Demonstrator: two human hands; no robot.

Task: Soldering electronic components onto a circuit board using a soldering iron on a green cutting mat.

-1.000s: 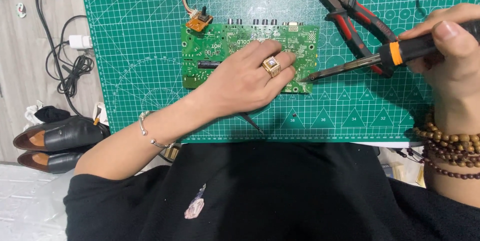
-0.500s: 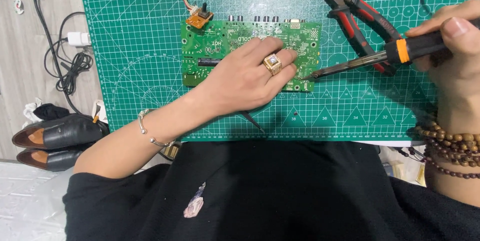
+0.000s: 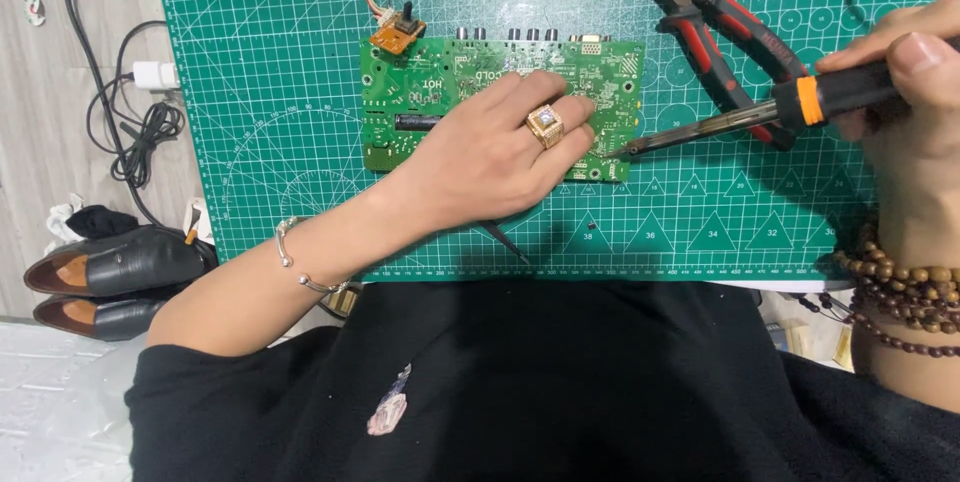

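- The middle of the circuit board [image 3: 420, 92] is hidden under the left hand [image 3: 490, 157].
- The pliers [image 3: 720, 27] are cut off at the top edge.
- The right hand [image 3: 905, 92] is cropped at the right edge.

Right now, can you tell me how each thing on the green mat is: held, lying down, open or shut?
Circuit board: lying flat on the mat, pressed down by the left hand.
Soldering iron: gripped in the right hand, tip touching the board's right edge.
Pliers: lying on the mat, handles apart, not held.
Small orange part: lying beside the board's top edge, wires attached.
Cutting mat: spread flat.
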